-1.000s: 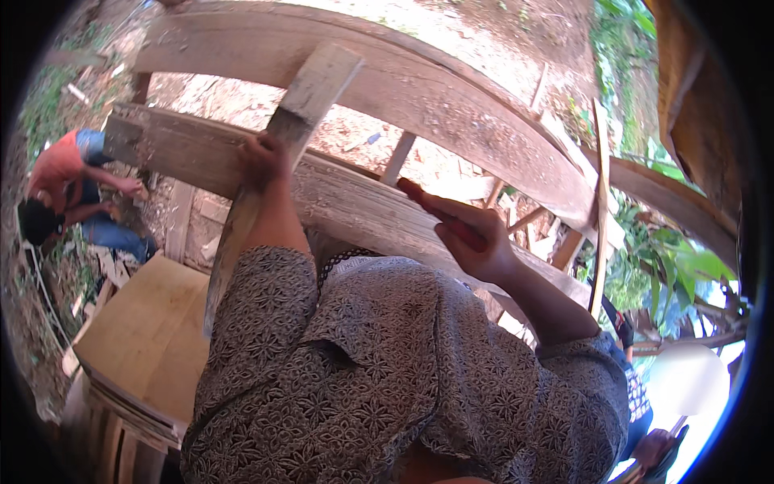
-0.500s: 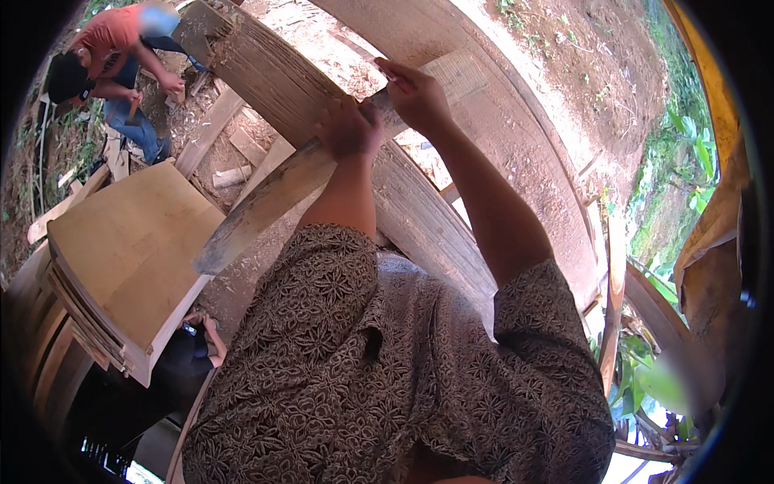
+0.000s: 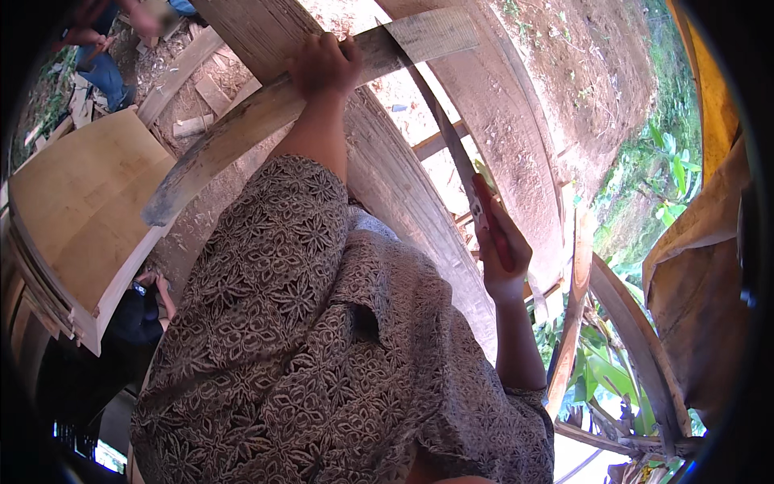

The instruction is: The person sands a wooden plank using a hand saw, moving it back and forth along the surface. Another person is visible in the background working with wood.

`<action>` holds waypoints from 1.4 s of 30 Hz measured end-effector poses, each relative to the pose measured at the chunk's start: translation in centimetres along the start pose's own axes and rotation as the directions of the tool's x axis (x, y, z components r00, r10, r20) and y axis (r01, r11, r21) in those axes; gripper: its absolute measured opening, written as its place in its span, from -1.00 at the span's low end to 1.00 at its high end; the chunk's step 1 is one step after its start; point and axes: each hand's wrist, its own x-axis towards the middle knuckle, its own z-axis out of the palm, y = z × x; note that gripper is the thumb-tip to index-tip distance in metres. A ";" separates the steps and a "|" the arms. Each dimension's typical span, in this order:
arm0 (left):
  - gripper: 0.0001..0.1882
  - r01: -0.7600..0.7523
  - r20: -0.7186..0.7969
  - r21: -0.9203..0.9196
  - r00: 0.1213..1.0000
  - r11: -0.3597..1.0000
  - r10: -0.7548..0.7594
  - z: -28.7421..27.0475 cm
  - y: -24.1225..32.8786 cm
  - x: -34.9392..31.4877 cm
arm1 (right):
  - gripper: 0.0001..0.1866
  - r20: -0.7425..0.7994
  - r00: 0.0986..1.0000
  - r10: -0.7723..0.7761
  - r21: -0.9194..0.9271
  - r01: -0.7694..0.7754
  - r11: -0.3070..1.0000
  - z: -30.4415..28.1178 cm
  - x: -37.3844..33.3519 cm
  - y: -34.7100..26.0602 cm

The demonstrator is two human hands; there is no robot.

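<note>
A long, slightly curved wooden board [image 3: 222,149] lies across a thick grained beam [image 3: 403,194], sloping from lower left to upper right. My left hand [image 3: 326,68] is closed over the board where it crosses the beam. In my right hand [image 3: 508,250], off to the lower right, is the red handle of a handsaw [image 3: 449,133]. Its dark blade slants up and away from the hand. The blade's far end meets the board to the right of my left hand; whether it sits in a cut, I cannot tell.
A second wide beam [image 3: 504,121] runs on the right, with a gap between the two. Smooth panels [image 3: 85,202] are stacked at left. Another person [image 3: 105,60] works at upper left among offcuts [image 3: 214,95]; someone else's hands [image 3: 157,294] show below the panels.
My right hand has moved from beside the board down and right, toward me, and the saw blade now shows at length. My left hand stays on the board; the view has shifted.
</note>
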 end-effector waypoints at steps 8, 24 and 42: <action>-0.53 0.022 0.038 0.079 0.999 0.997 -0.025 -1.6 0.5 -0.7 | -0.58 -0.019 0.997 -0.076 -0.019 0.076 0.997 8.1 21.4 7.9; -0.43 0.012 -0.011 0.052 1.000 0.999 -0.012 1.6 -0.9 0.2 | -0.47 0.001 0.997 0.080 0.028 -0.080 0.996 2.0 4.0 1.3; -0.52 0.002 0.016 0.044 1.000 0.999 -0.003 0.5 -0.9 -0.3 | -0.51 0.000 0.975 0.222 0.045 -0.222 0.974 -3.6 2.9 0.3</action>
